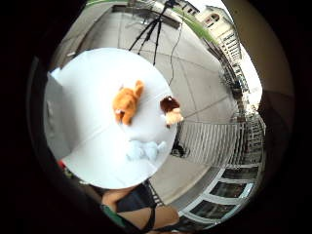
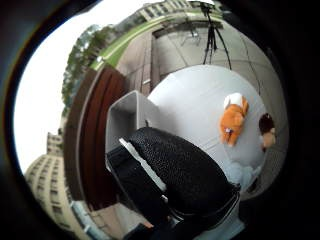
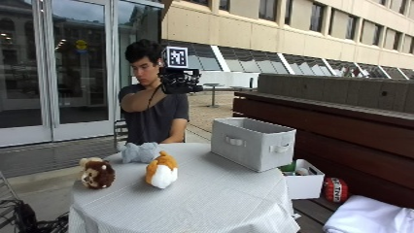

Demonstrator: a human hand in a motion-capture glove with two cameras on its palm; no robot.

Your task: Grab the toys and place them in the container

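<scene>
Right now my gloved right hand (image 3: 180,81) is raised at about face height, well above the tabletop (image 3: 213,199), and I hold nothing. Whether my fingers are straight or curled I cannot tell; the outside view shows only a dark bulk there, and the thumb-side palm view shows just a pebbled black stretch of glove.

All three toys are on the tabletop, none in the container (image 3: 253,141). The orange and white plush (image 3: 162,171) sits near the middle, the brown lion-like plush (image 3: 97,173) is beside it toward the table's edge, and the pale blue-grey plush (image 3: 140,152) lies nearest my body. The container stands at the far side, well apart from them.

What could go wrong, as I judge it: coming down from this height I could land off-centre on a toy and nudge it rather than take it, and the brown one is close enough to the edge to be knocked off. The cloth cover might bunch if I drag. A toy dropped against the container's rim could bounce out.

The toys look soft, furry and rounded, likely to squash under a grip. The container is a pale grey, fabric-looking box with straight walls, an open top and handle cut-outs. The cloth looks finely ribbed and matte.
</scene>
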